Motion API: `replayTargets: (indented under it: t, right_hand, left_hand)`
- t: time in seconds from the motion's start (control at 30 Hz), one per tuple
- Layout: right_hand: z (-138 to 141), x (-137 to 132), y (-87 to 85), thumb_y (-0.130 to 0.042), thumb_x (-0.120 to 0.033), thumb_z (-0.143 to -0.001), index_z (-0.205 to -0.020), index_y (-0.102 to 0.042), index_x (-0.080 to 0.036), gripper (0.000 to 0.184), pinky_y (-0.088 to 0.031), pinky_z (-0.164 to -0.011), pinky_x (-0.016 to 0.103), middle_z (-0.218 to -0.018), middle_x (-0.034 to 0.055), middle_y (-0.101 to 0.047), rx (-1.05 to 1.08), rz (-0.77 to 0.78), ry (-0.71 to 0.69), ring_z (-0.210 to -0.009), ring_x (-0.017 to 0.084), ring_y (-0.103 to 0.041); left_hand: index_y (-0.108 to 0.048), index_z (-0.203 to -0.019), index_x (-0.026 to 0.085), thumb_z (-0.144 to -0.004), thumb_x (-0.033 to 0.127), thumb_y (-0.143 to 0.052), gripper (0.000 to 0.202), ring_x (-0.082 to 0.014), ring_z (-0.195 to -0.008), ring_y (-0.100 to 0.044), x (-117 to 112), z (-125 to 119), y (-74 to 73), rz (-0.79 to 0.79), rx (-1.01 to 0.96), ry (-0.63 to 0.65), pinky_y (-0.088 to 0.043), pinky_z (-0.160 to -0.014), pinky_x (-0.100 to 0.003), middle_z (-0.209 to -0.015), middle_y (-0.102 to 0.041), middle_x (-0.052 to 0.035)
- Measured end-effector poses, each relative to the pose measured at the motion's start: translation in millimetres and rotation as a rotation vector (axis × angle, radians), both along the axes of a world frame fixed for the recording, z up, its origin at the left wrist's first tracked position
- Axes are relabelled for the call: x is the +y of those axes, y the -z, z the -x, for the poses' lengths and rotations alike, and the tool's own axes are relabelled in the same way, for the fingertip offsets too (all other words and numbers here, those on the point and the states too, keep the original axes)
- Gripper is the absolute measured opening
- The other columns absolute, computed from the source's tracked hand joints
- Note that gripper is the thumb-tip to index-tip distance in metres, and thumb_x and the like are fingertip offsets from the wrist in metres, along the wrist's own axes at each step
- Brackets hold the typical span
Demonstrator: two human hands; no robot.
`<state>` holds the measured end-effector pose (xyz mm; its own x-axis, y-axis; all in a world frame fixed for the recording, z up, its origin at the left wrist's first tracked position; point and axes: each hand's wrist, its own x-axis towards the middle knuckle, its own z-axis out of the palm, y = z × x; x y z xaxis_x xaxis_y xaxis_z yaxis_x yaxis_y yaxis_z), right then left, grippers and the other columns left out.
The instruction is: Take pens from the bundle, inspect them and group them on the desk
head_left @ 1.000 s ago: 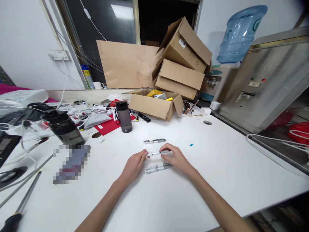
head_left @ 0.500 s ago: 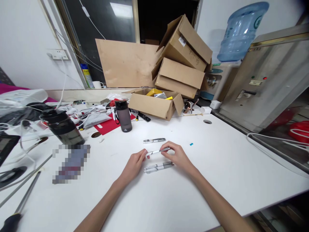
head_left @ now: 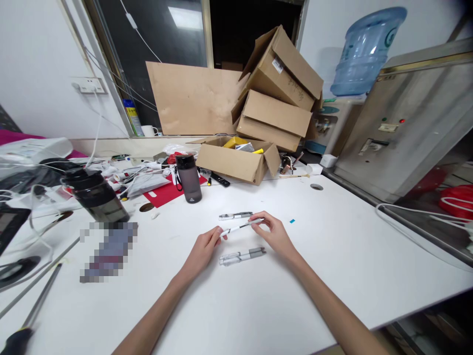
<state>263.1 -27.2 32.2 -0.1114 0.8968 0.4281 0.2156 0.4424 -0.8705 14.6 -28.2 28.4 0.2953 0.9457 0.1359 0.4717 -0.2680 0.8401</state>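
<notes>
Above the white table, a white pen (head_left: 233,229) is held between both hands, tilted slightly up to the right. My left hand (head_left: 205,246) pinches its white barrel end. With thumb and fingertips, my right hand (head_left: 272,231) grips the grey piece at the other end. A thin dark length, perhaps the refill, shows between the white barrel and that grey piece. Behind it lies a similar pen (head_left: 233,216), clear and white with a dark grip. Closer to me, two more pens (head_left: 242,256) rest side by side, grey ends to the right.
A small blue scrap (head_left: 292,221) lies right of my right hand. Behind stand a grey bottle (head_left: 189,182) and an open cardboard box (head_left: 229,161). A larger dark bottle (head_left: 96,197), cables and a screwdriver (head_left: 40,298) are on the left. The metal cabinet (head_left: 414,113) borders the right.
My right hand has moved slightly right and up with the grey piece, away from my left hand. More of the thin dark length shows between the pen's two parts.
</notes>
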Motion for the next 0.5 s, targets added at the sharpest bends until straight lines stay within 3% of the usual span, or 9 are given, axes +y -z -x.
replayTargets:
  t: [0.23,0.5]
  right_hand:
    - [-9.2,9.3,8.0,-0.063,-0.038,-0.090,-0.100,-0.068,-0.022,0.020,-0.050,-0.094,0.037,-0.108,0.0068,-0.070,0.038,0.010,0.060,-0.101,0.023,-0.064]
    - [-13.2,11.4,7.0,-0.067,-0.039,-0.085,-0.097,-0.067,-0.021,0.022,-0.052,-0.090,0.036,-0.105,0.0062,-0.069,0.132,0.085,0.069,-0.091,0.021,-0.066]
  left_hand:
    - [-0.066,-0.087,0.019,-0.101,0.060,-0.027,0.058,-0.0172,-0.065,-0.041,2.9,3.8,-2.7,-0.047,0.035,-0.045,-0.033,-0.064,-0.026,-0.065,-0.039,0.0035]
    - [-0.066,-0.088,0.019,-0.101,0.057,-0.030,0.054,-0.0153,-0.062,-0.038,4.0,6.5,-3.8,-0.039,0.007,-0.037,-0.032,-0.061,-0.025,-0.066,-0.039,0.0040]
